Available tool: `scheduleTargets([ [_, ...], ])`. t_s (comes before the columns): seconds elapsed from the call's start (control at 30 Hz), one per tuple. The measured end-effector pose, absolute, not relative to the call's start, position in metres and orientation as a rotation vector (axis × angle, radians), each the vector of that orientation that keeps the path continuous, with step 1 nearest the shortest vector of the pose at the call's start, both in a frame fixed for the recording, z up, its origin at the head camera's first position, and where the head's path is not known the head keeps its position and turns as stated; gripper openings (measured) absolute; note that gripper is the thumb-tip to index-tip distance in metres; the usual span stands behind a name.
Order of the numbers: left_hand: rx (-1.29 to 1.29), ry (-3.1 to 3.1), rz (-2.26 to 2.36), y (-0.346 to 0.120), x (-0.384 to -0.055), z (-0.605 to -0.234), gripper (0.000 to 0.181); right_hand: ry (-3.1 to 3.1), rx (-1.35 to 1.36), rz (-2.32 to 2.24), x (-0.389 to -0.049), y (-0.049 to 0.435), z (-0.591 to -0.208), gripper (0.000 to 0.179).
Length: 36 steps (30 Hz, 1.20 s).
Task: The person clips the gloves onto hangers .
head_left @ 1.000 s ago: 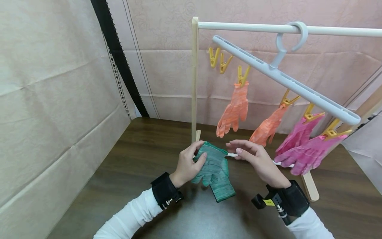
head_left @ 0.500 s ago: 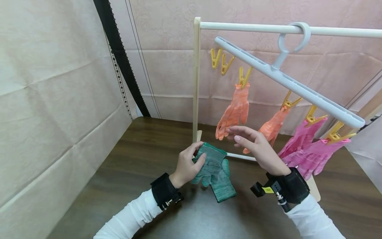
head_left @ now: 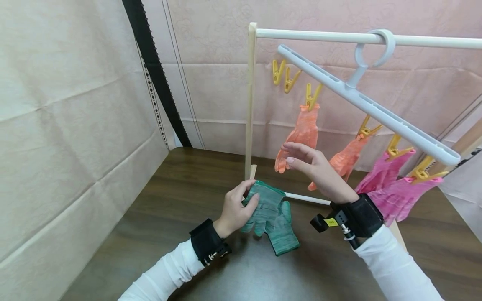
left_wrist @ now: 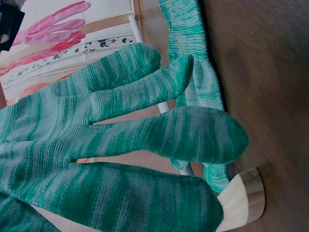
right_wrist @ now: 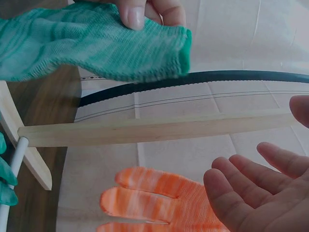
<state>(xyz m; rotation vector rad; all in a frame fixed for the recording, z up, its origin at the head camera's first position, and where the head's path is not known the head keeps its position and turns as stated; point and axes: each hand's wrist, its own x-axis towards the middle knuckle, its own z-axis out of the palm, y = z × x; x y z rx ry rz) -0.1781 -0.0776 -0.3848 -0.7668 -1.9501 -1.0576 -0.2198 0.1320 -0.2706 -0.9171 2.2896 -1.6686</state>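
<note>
My left hand [head_left: 236,207] pinches a green knit glove [head_left: 265,200] by its cuff edge, thumb in front; its fingers hang down, large in the left wrist view. A second green glove [head_left: 283,239] lies on the table [head_left: 203,184] below and partly behind it. My right hand [head_left: 316,169] is raised with loosely bent fingers and nothing in them. It overlaps the lower part of a hanging orange glove [head_left: 304,127] in the head view. In the right wrist view, the right hand's fingers [right_wrist: 236,191] are spread beside that glove. Two yellow clothespins [head_left: 277,73] on the hanger's left end hold nothing.
A pale blue hanger [head_left: 352,92] hooks over the white rod [head_left: 320,36] of a wooden rack post [head_left: 250,100]. Another orange glove [head_left: 344,159] and pink gloves [head_left: 406,196] hang in clothespins at right. A white lower bar [head_left: 306,198] crosses behind the green gloves.
My right hand has risen from beside the green glove's cuff to in front of the orange glove. The left hand keeps its grip in place. The hanging gloves have swung slightly.
</note>
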Motion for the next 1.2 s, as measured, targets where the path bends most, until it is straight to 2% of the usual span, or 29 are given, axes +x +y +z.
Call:
scheduleTargets([
  [0.6,-0.725,-1.971,-1.051,-0.084,-0.177,-0.393,0.03,2.251,-0.878,-1.666,-0.24,0.104,-0.252,0.064],
  [1.2,-0.709,-1.989,-1.102,-0.085,-0.175,-0.396,0.029,2.294,-0.748,-1.737,-0.257,0.084,-0.241,0.071],
])
